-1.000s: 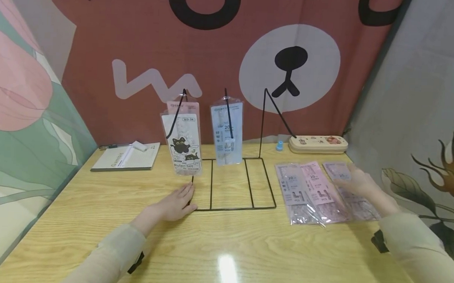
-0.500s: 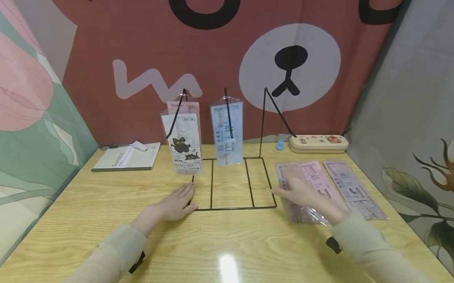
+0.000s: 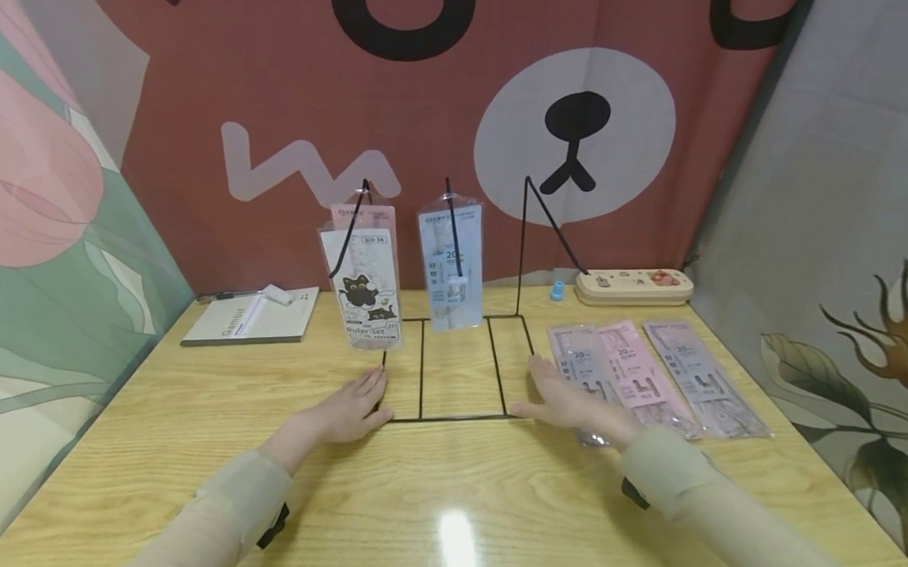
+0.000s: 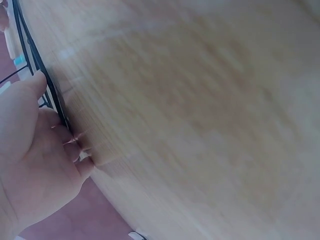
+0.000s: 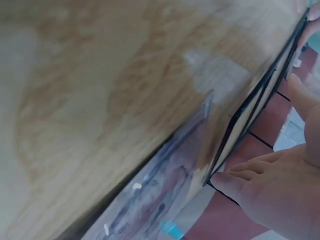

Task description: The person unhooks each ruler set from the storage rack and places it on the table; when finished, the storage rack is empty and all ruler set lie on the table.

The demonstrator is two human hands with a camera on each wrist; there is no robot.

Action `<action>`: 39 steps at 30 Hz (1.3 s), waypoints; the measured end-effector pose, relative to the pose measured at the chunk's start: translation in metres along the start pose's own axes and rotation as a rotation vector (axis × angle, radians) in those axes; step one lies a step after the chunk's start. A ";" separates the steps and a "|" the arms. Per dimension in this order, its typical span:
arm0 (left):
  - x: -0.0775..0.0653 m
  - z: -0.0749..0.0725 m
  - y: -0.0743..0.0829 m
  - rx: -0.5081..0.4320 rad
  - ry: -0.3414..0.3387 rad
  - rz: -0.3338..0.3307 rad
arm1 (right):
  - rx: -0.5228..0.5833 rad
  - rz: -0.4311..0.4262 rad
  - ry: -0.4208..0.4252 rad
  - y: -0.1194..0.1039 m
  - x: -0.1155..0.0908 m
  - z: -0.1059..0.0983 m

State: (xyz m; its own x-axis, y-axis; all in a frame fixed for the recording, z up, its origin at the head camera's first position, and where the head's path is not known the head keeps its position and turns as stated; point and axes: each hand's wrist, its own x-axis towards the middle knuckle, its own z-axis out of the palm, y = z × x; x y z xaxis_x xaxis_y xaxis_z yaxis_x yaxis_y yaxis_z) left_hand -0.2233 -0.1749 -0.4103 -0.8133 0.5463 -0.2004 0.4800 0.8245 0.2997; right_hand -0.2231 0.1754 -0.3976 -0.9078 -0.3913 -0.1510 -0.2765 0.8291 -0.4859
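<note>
A black wire rack (image 3: pixel 422 374) with tall bent hooks stands on the table. My left hand (image 3: pixel 350 412) rests at the left side of its base, fingers extended. At the right side, my right hand (image 3: pixel 562 401) touches the base with its fingers spread. A white cat-print ruler-set packet (image 3: pixel 372 272) hangs on the left hook before a pink one (image 3: pixel 384 217). On the middle hook hangs a blue ruler-set packet (image 3: pixel 451 254). Three more packets lie at the right: a greyish-purple one (image 3: pixel 582 355) partly under my right wrist, a pink one (image 3: pixel 631 365) and a purple one (image 3: pixel 695 359).
At the back left lies a notebook (image 3: pixel 223 319) with a pen and a white eraser-like block (image 3: pixel 277 294) on it. A cream pencil case (image 3: pixel 634 288) and a small blue item (image 3: pixel 557 290) sit at the back right. Printed curtains stand behind the table.
My right hand has moved left from the far-right packet, over the other packets, to the right side of the rack's base. My left hand has stayed in place.
</note>
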 end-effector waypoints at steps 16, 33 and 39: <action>-0.001 0.004 -0.008 -0.024 0.060 0.000 | -0.057 0.044 -0.134 -0.004 0.009 0.002; -0.012 -0.048 -0.045 -0.422 0.493 -0.109 | -0.063 0.039 -0.174 -0.004 0.011 -0.001; 0.005 -0.050 -0.034 -0.695 0.584 -0.161 | -0.070 0.041 -0.167 -0.005 0.011 0.000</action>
State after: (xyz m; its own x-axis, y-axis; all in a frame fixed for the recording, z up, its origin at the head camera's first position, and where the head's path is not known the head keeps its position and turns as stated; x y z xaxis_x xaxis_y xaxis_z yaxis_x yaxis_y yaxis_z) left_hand -0.2600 -0.2074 -0.3744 -0.9808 0.1156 0.1573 0.1944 0.5068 0.8399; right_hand -0.2319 0.1672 -0.3974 -0.8553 -0.4126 -0.3136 -0.2666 0.8692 -0.4165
